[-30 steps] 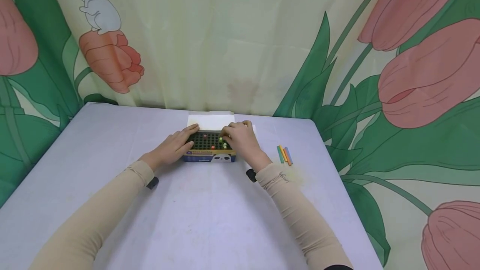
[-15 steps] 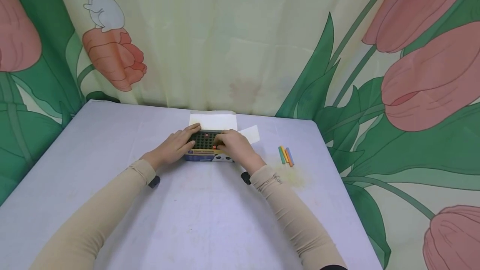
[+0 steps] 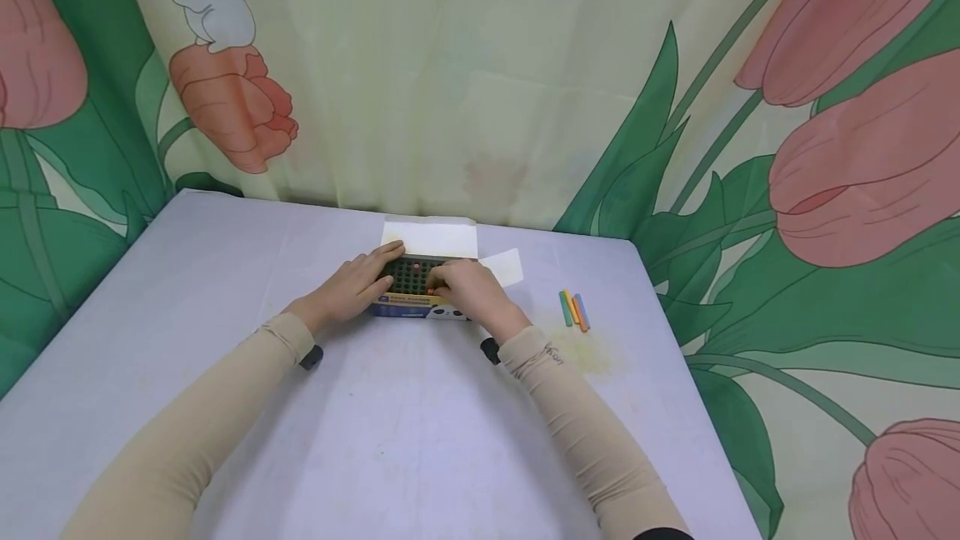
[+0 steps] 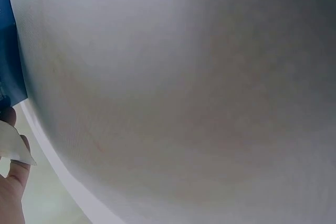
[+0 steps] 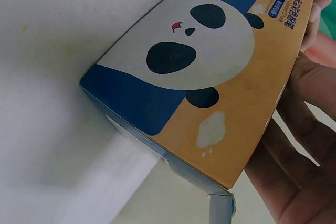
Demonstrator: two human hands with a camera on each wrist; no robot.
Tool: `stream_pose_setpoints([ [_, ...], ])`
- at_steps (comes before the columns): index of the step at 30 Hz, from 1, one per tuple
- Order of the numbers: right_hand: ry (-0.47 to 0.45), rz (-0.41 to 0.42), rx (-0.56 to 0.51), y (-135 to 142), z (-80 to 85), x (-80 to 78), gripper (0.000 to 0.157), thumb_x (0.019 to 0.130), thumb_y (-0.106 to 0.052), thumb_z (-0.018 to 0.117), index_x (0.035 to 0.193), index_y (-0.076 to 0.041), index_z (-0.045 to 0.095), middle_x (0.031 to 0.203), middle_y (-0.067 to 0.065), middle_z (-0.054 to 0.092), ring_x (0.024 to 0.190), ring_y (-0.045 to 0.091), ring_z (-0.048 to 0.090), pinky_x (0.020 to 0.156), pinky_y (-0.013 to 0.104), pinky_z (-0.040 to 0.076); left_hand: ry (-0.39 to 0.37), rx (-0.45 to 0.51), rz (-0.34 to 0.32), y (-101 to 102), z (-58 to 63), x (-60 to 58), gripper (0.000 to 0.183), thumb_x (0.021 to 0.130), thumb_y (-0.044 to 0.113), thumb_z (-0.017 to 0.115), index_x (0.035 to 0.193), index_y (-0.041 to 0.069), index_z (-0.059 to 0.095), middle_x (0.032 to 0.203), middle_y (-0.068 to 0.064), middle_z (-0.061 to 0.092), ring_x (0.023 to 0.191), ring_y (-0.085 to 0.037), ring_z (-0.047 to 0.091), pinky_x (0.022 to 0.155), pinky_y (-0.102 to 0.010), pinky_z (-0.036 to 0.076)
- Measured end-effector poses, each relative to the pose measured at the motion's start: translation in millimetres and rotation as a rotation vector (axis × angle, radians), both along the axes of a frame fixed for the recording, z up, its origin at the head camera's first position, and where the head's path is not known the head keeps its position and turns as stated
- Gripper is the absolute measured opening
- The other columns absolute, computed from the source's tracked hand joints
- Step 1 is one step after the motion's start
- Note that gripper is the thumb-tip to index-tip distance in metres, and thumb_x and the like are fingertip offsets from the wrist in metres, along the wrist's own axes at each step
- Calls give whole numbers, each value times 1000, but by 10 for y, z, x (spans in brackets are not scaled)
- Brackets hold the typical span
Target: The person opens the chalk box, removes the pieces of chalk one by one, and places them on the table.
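Note:
An open chalk box (image 3: 408,307) stands at the table's middle, blue and orange with a panda face on the front. Inside is a dark insert with rows of holes, where a red chalk end (image 3: 417,267) shows. My left hand (image 3: 354,287) holds the box's left end, thumb at the front rim, fingers toward the back. Over the right half, my right hand (image 3: 472,288) bends its fingers down onto the insert, right beside an orange-red chalk (image 3: 430,292). In the right wrist view its fingers (image 5: 310,82) reach past the rim; I cannot tell whether they pinch a chalk.
Behind the box its white lid flap (image 3: 429,237) lies folded back, and a side flap (image 3: 504,267) sticks out to the right. Several loose chalk sticks (image 3: 574,310) in green, yellow, orange and blue lie farther right on the white-covered table (image 3: 390,440). A patterned curtain hangs behind.
My right hand has moved left across the insert, from the green chalk ends to beside the orange-red one, uncovering the right side flap. My left hand stays at the box's left end.

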State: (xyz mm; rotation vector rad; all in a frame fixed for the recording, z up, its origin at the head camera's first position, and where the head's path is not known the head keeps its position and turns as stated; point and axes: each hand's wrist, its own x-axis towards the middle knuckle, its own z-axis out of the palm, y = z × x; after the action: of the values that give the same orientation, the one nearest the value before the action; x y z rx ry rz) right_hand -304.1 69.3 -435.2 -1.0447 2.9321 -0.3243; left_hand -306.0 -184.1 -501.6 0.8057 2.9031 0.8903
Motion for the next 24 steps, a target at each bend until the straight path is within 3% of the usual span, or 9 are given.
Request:
stream_pose_setpoints([
  [11,42,26,71,-15,-9,1,14,103,-25,66,110,-20,76,101,-3,79,82,14,72,74,31,58,13,11,-7,1,-15,-5,59,113,35,37,166,15,22,174,-3,19,139,-42,44,112,-65,33],
  [24,21,8,22,-1,-15,9,15,105,-27,63,114,-19,72,98,-1,78,76,12,69,71,31,56,13,5,-1,3,-9,3,59,113,34,36,167,16,21,174,-4,19,139,-41,45,112,-66,33],
])
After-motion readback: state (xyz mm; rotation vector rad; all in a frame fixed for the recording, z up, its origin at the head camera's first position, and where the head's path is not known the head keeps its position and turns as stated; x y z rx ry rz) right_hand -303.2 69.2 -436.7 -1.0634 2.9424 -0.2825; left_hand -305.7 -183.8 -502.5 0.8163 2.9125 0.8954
